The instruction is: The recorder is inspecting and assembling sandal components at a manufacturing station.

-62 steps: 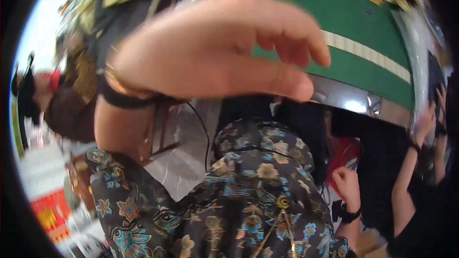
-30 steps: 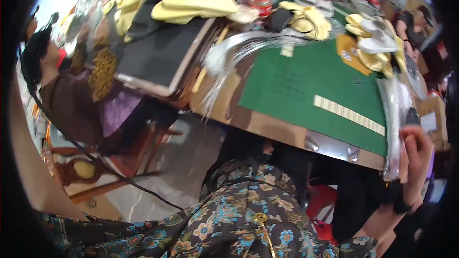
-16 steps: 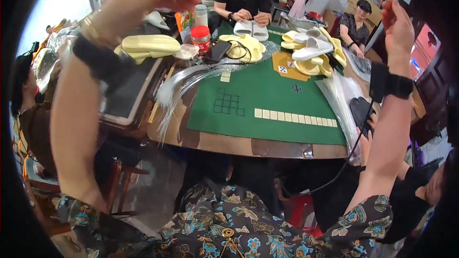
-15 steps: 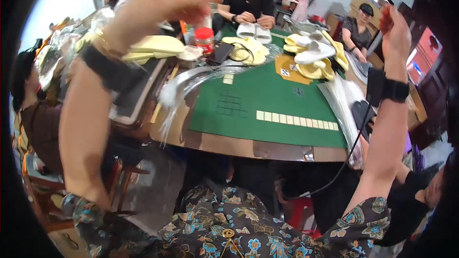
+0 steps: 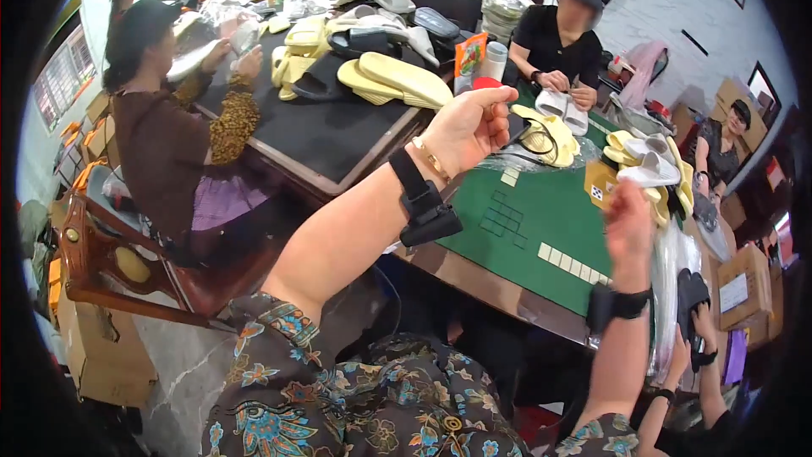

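My left hand (image 5: 475, 129) is raised over the near left part of the green tabletop (image 5: 461, 233), its fingers curled in and the thumb against them. Whatever it may hold cannot be made out. Behind it shows the red lid (image 5: 487, 83) of a jar, mostly hidden by the hand. My right hand (image 5: 630, 216) is raised above the table's right side, blurred by motion, so its fingers do not read clearly. A row of cream tiles (image 5: 571, 264) lies left of it. Beyond it is a pile of yellow and white slippers (image 5: 651, 165). Both wrists wear black straps.
At left, a dark table (image 5: 296, 140) carries heaped slippers (image 5: 393, 80), with a seated person (image 5: 161, 152) beside it. Another person (image 5: 562, 51) across the green table handles white slippers (image 5: 562, 110). Clear plastic sleeves (image 5: 668, 288) lie along the right edge, near someone's hands holding a black slipper (image 5: 692, 296).
The view has swung left, bringing the dark table and its slippers into sight. Both my hands have come lower in the picture, and the left now appears closer to the right.
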{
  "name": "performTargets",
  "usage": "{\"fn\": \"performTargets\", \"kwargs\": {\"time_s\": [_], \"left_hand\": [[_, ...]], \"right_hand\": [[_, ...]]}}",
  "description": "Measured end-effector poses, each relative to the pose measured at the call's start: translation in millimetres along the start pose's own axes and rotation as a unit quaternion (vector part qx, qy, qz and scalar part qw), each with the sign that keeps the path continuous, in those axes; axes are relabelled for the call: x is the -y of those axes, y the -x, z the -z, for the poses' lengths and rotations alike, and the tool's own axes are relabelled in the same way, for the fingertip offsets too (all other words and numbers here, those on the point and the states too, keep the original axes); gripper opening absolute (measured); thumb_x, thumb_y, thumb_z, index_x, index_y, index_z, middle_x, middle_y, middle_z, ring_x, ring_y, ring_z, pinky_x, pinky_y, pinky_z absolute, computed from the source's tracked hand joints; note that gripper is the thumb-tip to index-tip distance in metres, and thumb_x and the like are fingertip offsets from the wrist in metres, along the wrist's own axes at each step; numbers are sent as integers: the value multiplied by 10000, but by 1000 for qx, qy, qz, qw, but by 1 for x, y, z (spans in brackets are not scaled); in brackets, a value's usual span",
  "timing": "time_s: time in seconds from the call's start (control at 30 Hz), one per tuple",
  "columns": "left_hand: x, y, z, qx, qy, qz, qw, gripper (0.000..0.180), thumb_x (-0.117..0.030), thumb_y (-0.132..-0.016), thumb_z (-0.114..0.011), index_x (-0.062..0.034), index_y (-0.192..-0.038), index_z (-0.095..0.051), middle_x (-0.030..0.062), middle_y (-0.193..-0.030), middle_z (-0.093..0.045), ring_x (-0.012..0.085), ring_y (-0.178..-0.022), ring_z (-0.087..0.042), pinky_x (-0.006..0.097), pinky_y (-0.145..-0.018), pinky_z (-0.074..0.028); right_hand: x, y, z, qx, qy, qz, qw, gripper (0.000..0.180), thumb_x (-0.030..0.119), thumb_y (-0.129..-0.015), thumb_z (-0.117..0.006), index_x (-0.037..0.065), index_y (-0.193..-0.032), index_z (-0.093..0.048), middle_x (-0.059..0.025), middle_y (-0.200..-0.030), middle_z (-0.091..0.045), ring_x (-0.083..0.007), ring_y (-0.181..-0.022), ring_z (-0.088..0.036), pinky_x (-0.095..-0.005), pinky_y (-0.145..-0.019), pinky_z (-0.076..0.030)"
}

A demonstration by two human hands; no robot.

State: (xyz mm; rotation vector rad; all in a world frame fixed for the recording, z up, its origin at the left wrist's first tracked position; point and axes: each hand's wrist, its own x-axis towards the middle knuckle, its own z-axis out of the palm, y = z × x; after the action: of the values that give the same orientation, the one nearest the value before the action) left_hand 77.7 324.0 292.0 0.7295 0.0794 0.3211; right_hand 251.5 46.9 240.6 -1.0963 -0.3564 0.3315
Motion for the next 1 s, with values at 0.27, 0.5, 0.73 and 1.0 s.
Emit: {"fn": "performTargets", "kwargs": {"time_s": [0.27,0.5,0.73,1.0], "left_hand": [[32,-21,-21,7,90,-32,995,105,-173,-963,-632,-72,-991,-637,-72,-632,-502,70,-568,-485,252,-588,-433],[63,-29,-16,-78,-392,-425,813,87,-124,-923,-645,-46,-950,-671,-5,-640,-549,147,-546,-535,290,-535,-441],[73,-5,-21,75,-696,-591,401,115,-132,-834,-670,-65,-768,-603,51,-621,-555,177,-585,-608,347,-572,-478],[58,15,-62,-3,-317,-281,906,162,-145,-972,-605,-7,-982,-690,-21,-703,-561,57,-639,-493,206,-610,-359]], "right_hand": [[-113,133,-120,350,-72,-112,927,437,105,-933,-675,49,-1344,-536,-84,-1190,-635,-173,-1063,-630,-346,-885,-543],[-112,155,-131,257,-61,-209,941,278,247,-960,-663,21,-1119,-637,-63,-977,-696,-146,-888,-673,-293,-765,-538],[-103,167,-123,296,100,-223,923,310,296,-955,-672,8,-1066,-657,-83,-937,-704,-129,-788,-657,-276,-737,-529],[-55,108,-74,252,-29,-18,967,304,226,-986,-624,46,-1230,-600,-31,-1051,-674,-125,-960,-627,-305,-847,-515]]}}
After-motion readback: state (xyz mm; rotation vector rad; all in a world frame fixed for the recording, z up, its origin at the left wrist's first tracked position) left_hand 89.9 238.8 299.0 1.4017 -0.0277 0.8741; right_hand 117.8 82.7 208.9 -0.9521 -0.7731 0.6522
